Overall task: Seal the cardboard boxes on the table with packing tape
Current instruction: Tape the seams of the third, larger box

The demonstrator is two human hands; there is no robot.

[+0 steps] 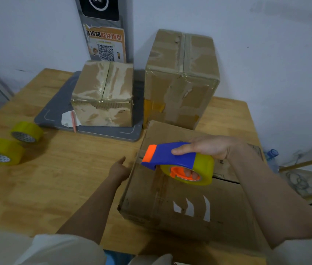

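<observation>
My right hand (212,148) grips the blue-and-orange tape dispenser (172,159), fingers curled through the core of its yellow roll, thumb laid along the blue body, held over the near cardboard box (185,207) by its far-left corner. My left hand (118,170) presses against that box's left edge; whether its fingers are spread I cannot tell. Three boxes in all: a small taped box (103,96) on a grey tray (55,109), and a tall taped box (182,77) at the far wall. Two spare tape rolls (27,131) (0,151) lie far left on the counter (65,178), with open wood between.
</observation>
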